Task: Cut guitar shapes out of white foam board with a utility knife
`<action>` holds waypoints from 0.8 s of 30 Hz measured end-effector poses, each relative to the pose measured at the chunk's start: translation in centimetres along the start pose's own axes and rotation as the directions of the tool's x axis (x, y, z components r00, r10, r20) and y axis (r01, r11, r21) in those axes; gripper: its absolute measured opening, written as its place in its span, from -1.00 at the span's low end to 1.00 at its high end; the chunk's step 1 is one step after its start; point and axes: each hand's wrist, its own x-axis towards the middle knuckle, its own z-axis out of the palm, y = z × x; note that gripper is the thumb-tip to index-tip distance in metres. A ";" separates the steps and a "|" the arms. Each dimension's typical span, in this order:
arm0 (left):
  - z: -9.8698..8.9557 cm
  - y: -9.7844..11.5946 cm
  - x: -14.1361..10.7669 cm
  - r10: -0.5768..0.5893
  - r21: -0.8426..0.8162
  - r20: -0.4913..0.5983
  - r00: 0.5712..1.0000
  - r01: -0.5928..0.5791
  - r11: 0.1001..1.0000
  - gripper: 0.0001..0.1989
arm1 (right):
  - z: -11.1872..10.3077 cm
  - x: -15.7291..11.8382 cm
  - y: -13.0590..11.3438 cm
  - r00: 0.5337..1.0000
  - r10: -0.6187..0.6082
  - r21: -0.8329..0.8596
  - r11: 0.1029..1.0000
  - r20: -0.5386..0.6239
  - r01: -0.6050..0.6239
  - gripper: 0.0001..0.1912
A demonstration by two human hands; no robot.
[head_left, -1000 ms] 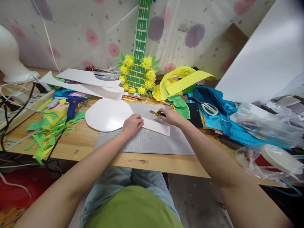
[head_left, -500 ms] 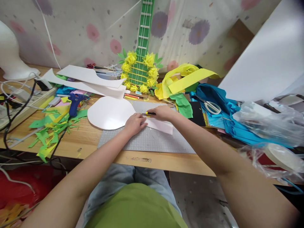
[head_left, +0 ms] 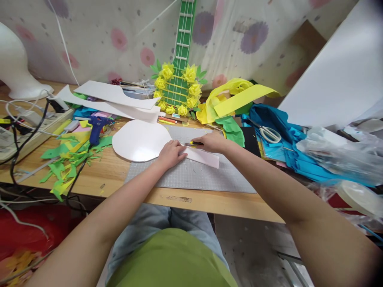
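Note:
A white board cutout [head_left: 140, 140], shaped like a guitar with a rounded body and a straight neck, lies on the grey cutting mat [head_left: 221, 179]. My left hand [head_left: 172, 153] rests flat where body meets neck, fingers stretched out and pressing it down. In my right hand [head_left: 212, 142] is a utility knife [head_left: 196, 143] with a yellow and black handle. Its blade points left, at the upper edge of the neck, close to my left fingertips. The exact contact of the blade tip is too small to make out.
Behind stands a green paper guitar [head_left: 179, 85] with yellow flowers. White board offcuts [head_left: 119, 97], a blue glue gun [head_left: 97, 127] and green paper scraps [head_left: 64, 159] lie left. White-handled scissors [head_left: 270, 134] and blue paper [head_left: 299, 147] lie right.
My right hand has drawn the knife slightly to the right along the neck's edge. My left hand stays on the board. The whole view has shifted a little.

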 end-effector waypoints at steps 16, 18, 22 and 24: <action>0.4 -0.2 0.1 -0.003 0.005 -0.017 1.000 0.003 1.000 -0.71 | -0.2 -1.4 0.6 0.999 0.009 0.011 1.000 0.044 -0.009 -0.54; 0.5 -0.2 0.1 0.000 0.003 -0.018 1.000 0.000 1.000 -0.70 | 0.0 -1.7 0.8 0.998 0.022 0.030 0.999 0.054 -0.024 -0.54; 0.5 -0.3 0.1 -0.001 -0.002 -0.018 1.000 0.001 1.000 -0.70 | 0.5 -2.1 1.1 0.998 0.029 0.041 0.999 0.048 -0.031 -0.54; 0.5 -0.3 0.1 0.001 -0.004 -0.019 1.000 -0.001 1.000 -0.71 | 0.6 -2.3 1.2 0.999 0.029 0.036 0.999 0.040 -0.030 -0.55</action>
